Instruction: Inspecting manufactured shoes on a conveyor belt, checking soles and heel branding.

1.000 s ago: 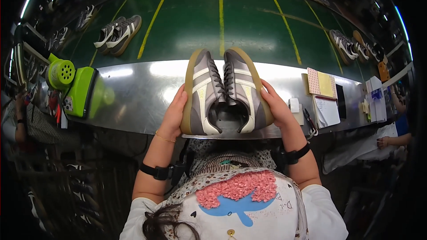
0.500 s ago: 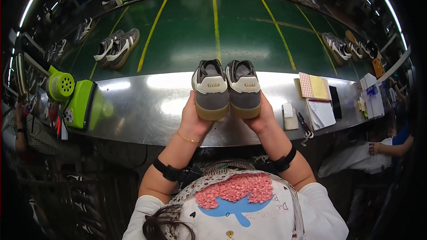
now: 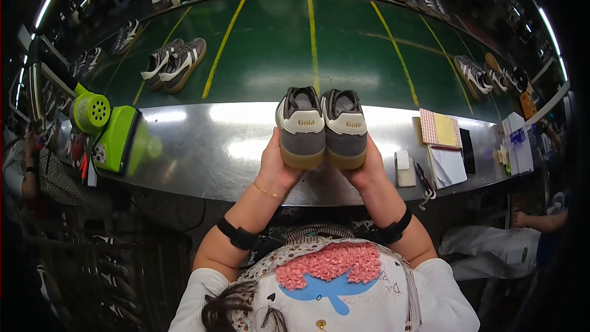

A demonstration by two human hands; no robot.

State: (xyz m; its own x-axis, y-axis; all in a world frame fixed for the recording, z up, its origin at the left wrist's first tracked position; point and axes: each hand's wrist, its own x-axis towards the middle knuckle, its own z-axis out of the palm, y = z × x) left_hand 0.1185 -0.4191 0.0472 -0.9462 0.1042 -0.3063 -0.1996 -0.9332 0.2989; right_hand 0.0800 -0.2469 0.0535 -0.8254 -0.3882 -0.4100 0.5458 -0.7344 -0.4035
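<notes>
A pair of grey sneakers with white heel tabs and tan gum soles is held up over the metal bench edge, heels toward me. My left hand (image 3: 279,163) is closed round the outer side of the left sneaker (image 3: 302,138). Round the outer side of the right sneaker (image 3: 346,135), my right hand (image 3: 369,166) is closed likewise. The two shoes stand side by side, their heels touching or nearly so. Most of my fingertips are hidden behind and beneath the shoes.
Beyond the metal bench (image 3: 184,169) runs a green belt (image 3: 270,43) with yellow lines, carrying a sneaker pair (image 3: 175,64) at left and more shoes (image 3: 473,77) at right. A green machine (image 3: 117,138) stands left; notepads (image 3: 447,166) and a pen (image 3: 423,175) lie right. Other people are around.
The two sneakers have come slightly closer together and turned a little in my hands. The whole view has shifted slightly, so the bench and belt appear further right.
</notes>
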